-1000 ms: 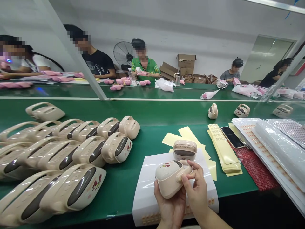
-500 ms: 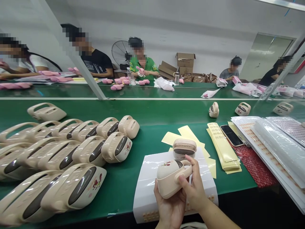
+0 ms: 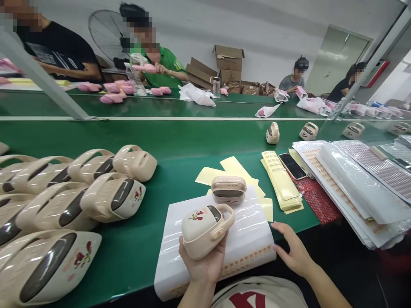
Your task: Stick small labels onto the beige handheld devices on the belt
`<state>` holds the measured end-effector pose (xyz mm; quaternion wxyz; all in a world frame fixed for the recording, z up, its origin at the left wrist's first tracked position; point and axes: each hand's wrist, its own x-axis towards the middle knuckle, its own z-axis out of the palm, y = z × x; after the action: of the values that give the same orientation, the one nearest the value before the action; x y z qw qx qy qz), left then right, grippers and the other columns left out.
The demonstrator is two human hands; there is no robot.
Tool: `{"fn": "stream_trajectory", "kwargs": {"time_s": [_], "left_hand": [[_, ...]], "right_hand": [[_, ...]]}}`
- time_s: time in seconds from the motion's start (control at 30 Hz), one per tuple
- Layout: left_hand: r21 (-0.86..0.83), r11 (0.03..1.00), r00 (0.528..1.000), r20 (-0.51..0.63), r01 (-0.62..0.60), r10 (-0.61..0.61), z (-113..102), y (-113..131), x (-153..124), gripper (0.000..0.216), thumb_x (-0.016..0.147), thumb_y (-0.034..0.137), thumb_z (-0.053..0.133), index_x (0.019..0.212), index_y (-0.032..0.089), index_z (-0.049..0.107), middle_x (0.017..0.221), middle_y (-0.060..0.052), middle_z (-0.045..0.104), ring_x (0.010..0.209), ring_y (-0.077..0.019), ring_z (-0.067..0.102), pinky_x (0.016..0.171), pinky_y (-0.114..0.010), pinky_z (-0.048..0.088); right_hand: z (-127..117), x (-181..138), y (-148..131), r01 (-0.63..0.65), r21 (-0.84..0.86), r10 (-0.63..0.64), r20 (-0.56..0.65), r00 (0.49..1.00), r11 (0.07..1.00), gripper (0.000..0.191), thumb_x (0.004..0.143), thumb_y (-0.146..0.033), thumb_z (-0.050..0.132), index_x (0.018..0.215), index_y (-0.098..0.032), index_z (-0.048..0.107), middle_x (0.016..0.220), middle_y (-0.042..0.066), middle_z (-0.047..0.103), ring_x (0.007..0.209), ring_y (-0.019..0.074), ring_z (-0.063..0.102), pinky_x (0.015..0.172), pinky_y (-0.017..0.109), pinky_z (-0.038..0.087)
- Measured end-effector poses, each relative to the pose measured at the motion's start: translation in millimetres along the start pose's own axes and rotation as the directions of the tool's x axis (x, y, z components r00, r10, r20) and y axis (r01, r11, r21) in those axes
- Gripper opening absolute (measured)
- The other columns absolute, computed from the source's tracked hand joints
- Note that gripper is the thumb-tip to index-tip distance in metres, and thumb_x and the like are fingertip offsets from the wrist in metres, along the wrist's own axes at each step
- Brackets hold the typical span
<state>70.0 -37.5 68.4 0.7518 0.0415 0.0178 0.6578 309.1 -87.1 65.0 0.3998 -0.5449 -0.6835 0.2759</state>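
In my left hand rests a cream plastic case with a handle, its fingers closed round the underside. The case is tilted, with a printed flower on its pale front, a dark window and a small orange-toned round mark at the handle's pivot. My right hand is open beside the right edge of a white sheet with rows of small orange stickers, thumb and forefinger apart and nothing visible between them. A second cream case stands on the sheet, just behind the held one.
Rows of similar cases stand on the green table at left. Yellow backing papers, a stack of yellow strips, a phone and sticker sheets lie at right. Several people sit across the table behind pink items.
My right hand has let go of the case's handle and moved right and down, to the sheet's edge. My left hand still holds the case. The view has turned right.
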Motion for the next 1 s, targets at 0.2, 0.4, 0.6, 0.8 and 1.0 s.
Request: {"fn": "stream_trajectory", "kwargs": {"time_s": [0.2,0.4,0.6,0.8,1.0], "left_hand": [[0.031,0.999,0.997,-0.07,-0.025,0.027,-1.3,-0.1,1.4,0.053,0.072,0.051,0.054,0.119,0.025,0.052,0.118,-0.008,0.062,0.105,-0.0306,0.057,0.083,-0.043,0.051],[0.087,0.996,0.998,-0.066,-0.016,0.022,-11.3,-1.8,-0.9,0.04,0.078,0.041,0.053,0.116,0.03,0.053,0.11,-0.003,0.067,0.1,-0.024,0.061,0.081,-0.041,0.052],[0.662,0.719,0.977,0.11,-0.21,0.184,12.8,-1.3,-11.1,0.081,0.039,0.011,0.081,0.115,0.027,0.056,0.112,-0.005,0.064,0.099,-0.0304,0.06,0.084,-0.04,0.049],[0.795,0.595,0.989,0.149,-0.12,0.0,34.3,23.4,-13.7,0.079,0.026,-0.016,0.07,0.1,0.012,0.067,0.114,-0.021,0.06,0.114,-0.0409,0.047,0.101,-0.05,0.027],[0.855,0.462,0.955,0.292,-0.236,-0.052,39.8,29.0,-8.7,0.08,0.028,-0.015,0.068,0.101,0.02,0.067,0.117,-0.018,0.059,0.118,-0.0395,0.044,0.1,-0.056,0.022]], "right_hand": [[22.7,-23.6,20.6,0.089,-0.163,-0.108,-0.109,0.988,0.982,0.029,0.074,-0.017,0.06,0.094,-0.036,0.067,0.103,0.004,0.065,0.104,0.0283,0.056,0.094,0.059,0.036],[11.5,-9.7,2.0,-0.038,0.002,0.038,-0.135,0.99,0.999,0.008,0.072,-0.026,0.063,0.064,-0.027,0.065,0.084,0.006,0.06,0.088,0.0262,0.056,0.082,0.049,0.045],[-10.0,48.5,-66.2,0.01,0.305,0.019,-0.092,0.996,0.952,0.014,0.076,-0.036,0.061,0.07,-0.023,0.063,0.083,0.005,0.055,0.083,0.0201,0.053,0.077,0.035,0.045],[2.4,92.8,-127.1,0.056,0.339,-0.146,0.247,0.958,0.939,0.009,0.074,-0.032,0.063,0.07,-0.024,0.063,0.086,0.003,0.054,0.086,0.0187,0.055,0.081,0.034,0.046],[13.7,97.1,-129.1,0.073,0.248,-0.152,0.318,0.936,0.966,0.006,0.075,-0.026,0.061,0.07,-0.023,0.062,0.086,0.002,0.051,0.085,0.0176,0.054,0.078,0.032,0.048]]}}
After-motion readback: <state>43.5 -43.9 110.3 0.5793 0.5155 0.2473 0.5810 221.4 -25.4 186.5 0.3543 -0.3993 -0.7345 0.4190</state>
